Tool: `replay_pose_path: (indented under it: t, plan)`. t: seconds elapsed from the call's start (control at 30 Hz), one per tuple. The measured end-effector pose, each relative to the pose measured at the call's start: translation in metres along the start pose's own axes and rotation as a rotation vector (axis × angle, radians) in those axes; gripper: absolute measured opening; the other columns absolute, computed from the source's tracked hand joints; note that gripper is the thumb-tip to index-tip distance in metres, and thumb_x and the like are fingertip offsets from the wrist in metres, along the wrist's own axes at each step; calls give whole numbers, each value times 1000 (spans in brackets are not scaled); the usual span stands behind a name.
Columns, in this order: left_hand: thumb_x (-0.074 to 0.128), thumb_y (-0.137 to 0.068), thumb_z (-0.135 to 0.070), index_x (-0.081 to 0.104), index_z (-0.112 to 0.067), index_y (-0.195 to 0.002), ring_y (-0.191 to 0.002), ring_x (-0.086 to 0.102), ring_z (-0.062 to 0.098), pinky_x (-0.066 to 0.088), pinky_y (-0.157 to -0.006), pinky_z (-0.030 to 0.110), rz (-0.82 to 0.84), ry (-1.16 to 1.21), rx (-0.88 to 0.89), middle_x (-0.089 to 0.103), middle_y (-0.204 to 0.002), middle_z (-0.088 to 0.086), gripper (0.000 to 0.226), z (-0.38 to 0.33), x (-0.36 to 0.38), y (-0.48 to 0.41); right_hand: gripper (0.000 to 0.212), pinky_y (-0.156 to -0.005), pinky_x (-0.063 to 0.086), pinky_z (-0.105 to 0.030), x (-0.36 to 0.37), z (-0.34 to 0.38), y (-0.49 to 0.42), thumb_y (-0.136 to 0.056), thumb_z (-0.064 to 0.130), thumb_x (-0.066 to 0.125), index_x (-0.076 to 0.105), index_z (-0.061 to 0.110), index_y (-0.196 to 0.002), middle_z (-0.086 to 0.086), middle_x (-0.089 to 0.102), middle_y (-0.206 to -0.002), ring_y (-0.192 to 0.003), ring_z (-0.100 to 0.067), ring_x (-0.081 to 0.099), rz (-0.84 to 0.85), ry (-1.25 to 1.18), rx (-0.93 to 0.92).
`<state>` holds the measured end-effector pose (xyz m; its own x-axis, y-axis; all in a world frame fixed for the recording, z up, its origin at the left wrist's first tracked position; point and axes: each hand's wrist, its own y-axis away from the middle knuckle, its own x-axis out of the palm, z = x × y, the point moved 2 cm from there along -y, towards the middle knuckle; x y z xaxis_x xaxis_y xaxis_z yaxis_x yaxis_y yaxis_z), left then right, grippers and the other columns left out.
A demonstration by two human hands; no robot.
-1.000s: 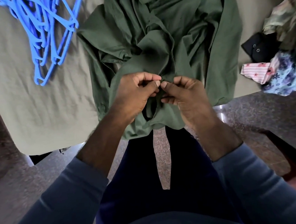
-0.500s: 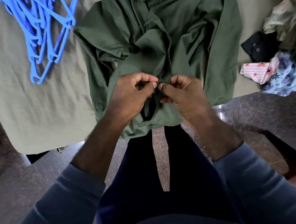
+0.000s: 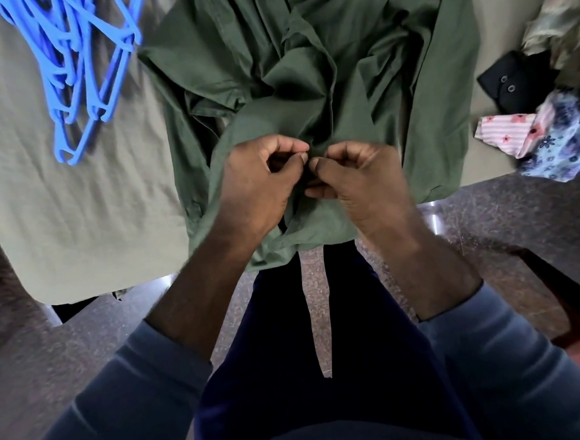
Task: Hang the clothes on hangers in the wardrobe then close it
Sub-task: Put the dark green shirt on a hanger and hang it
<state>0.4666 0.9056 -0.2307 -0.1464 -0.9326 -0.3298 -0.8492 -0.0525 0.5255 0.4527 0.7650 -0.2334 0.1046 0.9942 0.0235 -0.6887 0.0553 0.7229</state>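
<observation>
Both hands are closed in fine pinches on the green shirt [image 3: 356, 60]. The left hand [image 3: 258, 184] nips a fold between thumb and forefinger, and the right hand [image 3: 358, 180] does the same just beside it, thumb tips nearly touching. I judge they are working a button or the front opening near the edge closest to me, but the fingers cover whatever sits between them, so I cannot say which. The shirt lies crumpled on the beige cover [image 3: 58, 208], its near end hanging over the edge toward my legs. It looks light, soft and limp, and I expect it to sag from any point I lift. For the hanger I would take it by the shoulders or collar, not by this edge. That far end runs out of the top of the view, and I cannot pick out the collar with certainty. The blue hangers [image 3: 79, 73] lie in a heap to the left, well apart from the hands. They look thin, stiff and interlocked, likely to snag, and I cannot count them. Other clothes [image 3: 558, 146] are piled at the right and cut off by the frame. No wardrobe is visible.
</observation>
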Motion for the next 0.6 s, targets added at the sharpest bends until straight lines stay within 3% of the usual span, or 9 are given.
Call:
replay_pose_path:
  t: [0.17, 0.3, 0.4, 0.47, 0.53, 0.6]
  plan:
    - [70, -86, -11, 74, -24, -90, -79, 70, 8, 58, -76, 28, 58, -51, -2, 74, -83, -7, 14, 0, -5, -10, 5, -66, 61, -29, -2, 4, -2, -91, -5, 65, 67, -2, -88, -15, 70, -77, -69, -19, 72, 106, -6, -5]
    - [71, -87, -19, 77, -22, -84, -76, 70, 28, 56, -76, 50, 126, 30, -78, 74, -80, 13, 7, -7, -3, -11, 9, -61, 61, -41, -8, 5, -15, -86, 15, 75, 69, 9, -83, -5, 71, -70, -64, -19, 71, -3, 411, -141]
    - [70, -87, -13, 76, -19, -83, -71, 67, 18, 58, -73, 44, 93, 12, -75, 74, -76, 7, 9, -8, -1, -14, 14, -65, 56, -43, -3, 14, -15, -84, 27, 75, 70, 14, -83, 1, 70, -72, -67, -18, 66, -39, 772, -285]
    - [69, -87, -9, 74, -20, -81, -68, 67, 12, 58, -67, 35, 74, 21, -90, 73, -73, 2, 12, -6, 0, -18, 14, -66, 53, -40, -1, 18, -15, -84, 28, 74, 69, 15, -83, 2, 69, -74, -70, -17, 65, -42, 863, -310]
    - [69, -87, -6, 72, -17, -82, -66, 66, 8, 56, -64, 24, 70, 78, -109, 72, -69, -1, 13, -4, 2, -21, 14, -61, 53, -36, -1, 18, -18, -86, 25, 74, 67, 14, -82, 1, 68, -72, -66, -14, 64, -15, 817, -312]
    - [72, -85, -4, 72, -16, -82, -66, 65, 8, 53, -66, 24, 52, 166, -131, 71, -68, -3, 12, 0, 1, -25, 13, -55, 55, -32, -3, 13, -24, -89, 15, 72, 64, 10, -81, -4, 67, -68, -59, -12, 64, 63, 508, -200]
